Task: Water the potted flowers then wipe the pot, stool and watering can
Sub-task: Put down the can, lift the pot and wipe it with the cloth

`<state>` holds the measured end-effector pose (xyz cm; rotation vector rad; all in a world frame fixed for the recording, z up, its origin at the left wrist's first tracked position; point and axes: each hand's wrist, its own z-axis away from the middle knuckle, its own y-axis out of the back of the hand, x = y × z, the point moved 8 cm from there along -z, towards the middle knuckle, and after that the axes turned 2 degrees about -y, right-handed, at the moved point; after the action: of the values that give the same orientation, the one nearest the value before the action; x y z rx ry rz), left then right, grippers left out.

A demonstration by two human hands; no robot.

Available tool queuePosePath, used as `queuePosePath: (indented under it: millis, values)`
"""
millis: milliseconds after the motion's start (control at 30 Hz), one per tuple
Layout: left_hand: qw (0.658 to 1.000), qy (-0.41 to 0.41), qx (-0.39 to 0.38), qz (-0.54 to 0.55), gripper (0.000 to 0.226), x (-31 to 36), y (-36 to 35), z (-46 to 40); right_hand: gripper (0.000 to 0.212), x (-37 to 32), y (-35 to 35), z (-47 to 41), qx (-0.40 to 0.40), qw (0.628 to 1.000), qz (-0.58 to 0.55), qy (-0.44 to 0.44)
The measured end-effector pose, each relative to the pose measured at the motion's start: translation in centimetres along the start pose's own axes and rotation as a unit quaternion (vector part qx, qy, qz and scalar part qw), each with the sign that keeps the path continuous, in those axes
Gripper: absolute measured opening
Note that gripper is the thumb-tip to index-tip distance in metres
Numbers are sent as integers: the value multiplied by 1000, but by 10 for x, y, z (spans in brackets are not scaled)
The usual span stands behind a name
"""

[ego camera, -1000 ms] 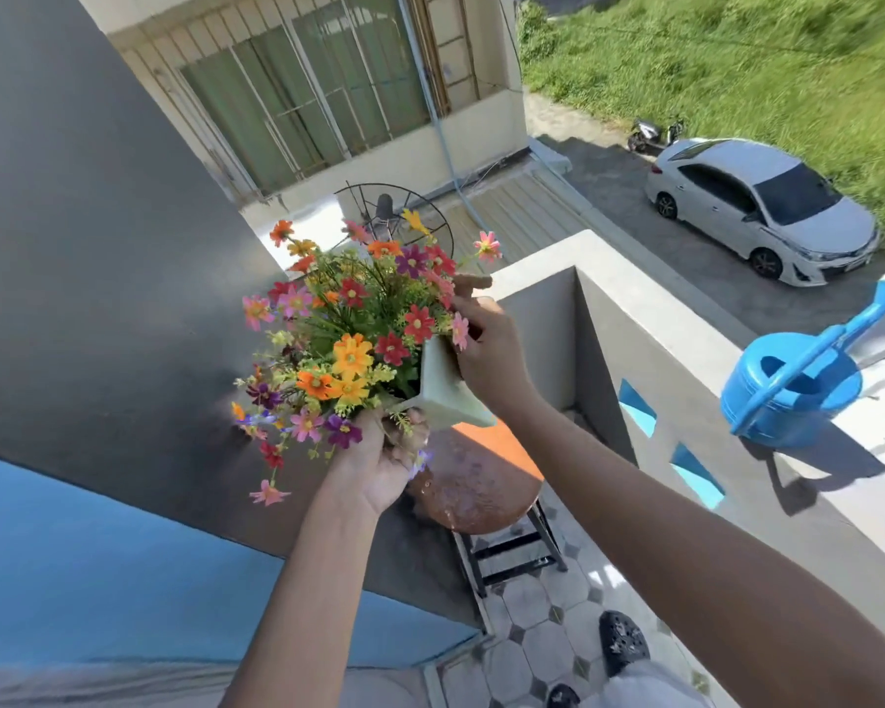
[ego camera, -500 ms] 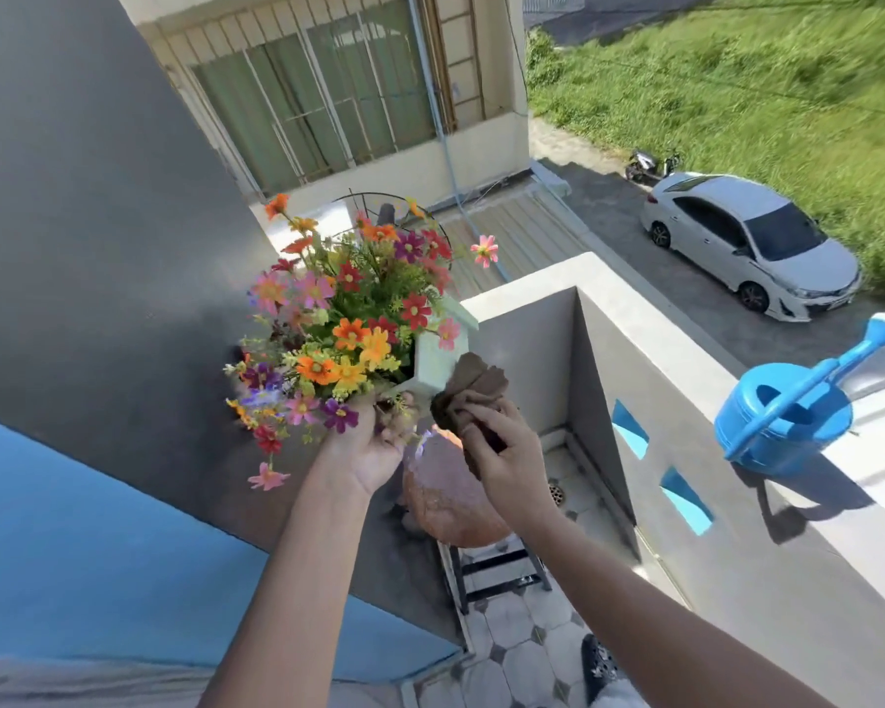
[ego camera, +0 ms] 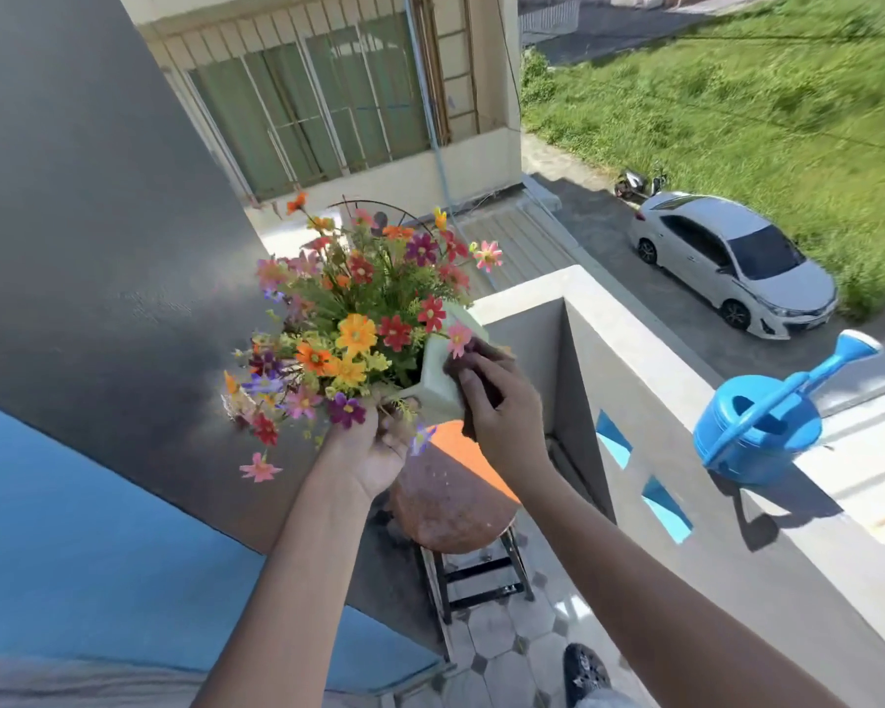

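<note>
A pale green square pot (ego camera: 438,373) full of colourful flowers (ego camera: 358,319) is lifted above a round orange-brown stool (ego camera: 450,508). My left hand (ego camera: 374,452) grips the pot from below at its near corner. My right hand (ego camera: 499,411) presses a dark brown cloth (ego camera: 473,360) against the pot's right side. A blue watering can (ego camera: 759,431) stands on the balcony ledge to the right, away from both hands.
The grey balcony wall (ego camera: 650,401) runs along the right, with blue cut-outs. A dark wall (ego camera: 98,247) closes the left side. Tiled floor and my shoe (ego camera: 583,671) show below. Far down are a white car (ego camera: 731,263) and grass.
My right hand left the pot's rim, showed the brown cloth below the pot, then rose and pressed it onto the pot's right side. The left hand keeps holding the pot.
</note>
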<state>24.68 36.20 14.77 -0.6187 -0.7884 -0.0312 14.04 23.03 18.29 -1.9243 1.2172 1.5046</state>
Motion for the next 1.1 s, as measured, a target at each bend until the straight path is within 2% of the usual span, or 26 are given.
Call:
queuePosePath:
  millis: [133,333,433,500,533,567,633,700,767,867,933,1000,1100]
  values:
    - [1000,-13,7,-24,29,2,9,-3,26,46,-1,16,-23,994,19,-108]
    - [997,-17,50,-54,27,-9,8,-3,16,-14,-2,-1,7,998,-47,-40]
    - [994,16,70,-79,24,-16,35,-21,17,-27,1,-23,18,999,-43,-10]
    - [990,61,57,-118,51,-22,52,-33,19,-19,6,-38,44,999,-23,-11]
    - [991,62,40,-115,46,-21,51,-35,19,-12,10,-45,59,998,-8,-17]
    - [993,48,22,-105,26,-18,40,-25,19,-4,14,-50,72,997,15,-22]
    - [996,11,-8,-86,21,-13,22,-12,22,22,17,-57,69,994,44,-70]
    - [998,-6,-22,-62,21,-11,10,4,38,46,17,-59,51,988,19,-148]
    - [997,-7,-25,-66,27,-11,20,-3,45,51,19,-61,51,981,-9,-185]
    - [990,13,63,-125,37,-15,50,-22,37,32,12,-71,49,988,-18,-147]
    - [989,20,97,-114,36,-15,55,-30,21,11,2,-73,40,994,-36,-93]
    - [994,25,32,-97,32,-13,32,-24,24,-11,-6,-68,10,997,-67,-31]
    - [999,1,20,-45,43,-6,12,-7,26,-29,-9,-45,-9,998,-27,57]
